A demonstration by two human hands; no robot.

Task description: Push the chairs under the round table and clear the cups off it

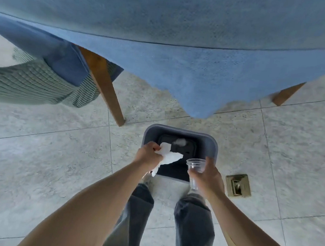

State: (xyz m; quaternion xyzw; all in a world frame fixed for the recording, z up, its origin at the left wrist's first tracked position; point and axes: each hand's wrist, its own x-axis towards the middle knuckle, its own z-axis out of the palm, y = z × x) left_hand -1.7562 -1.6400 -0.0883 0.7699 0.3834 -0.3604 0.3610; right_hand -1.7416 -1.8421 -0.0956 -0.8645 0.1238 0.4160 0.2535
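Over the grey bin's (211, 146) rim, left hand (149, 153) grips crumpled tissue (169, 155), right hand (209, 175) grips clear cup (195, 165).

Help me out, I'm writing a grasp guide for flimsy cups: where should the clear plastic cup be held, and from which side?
Grip the clear plastic cup round its tapered wall below the rim, from the side, as the right hand does now. The stiffer rim stays open and the thin wall gives fingers purchase.
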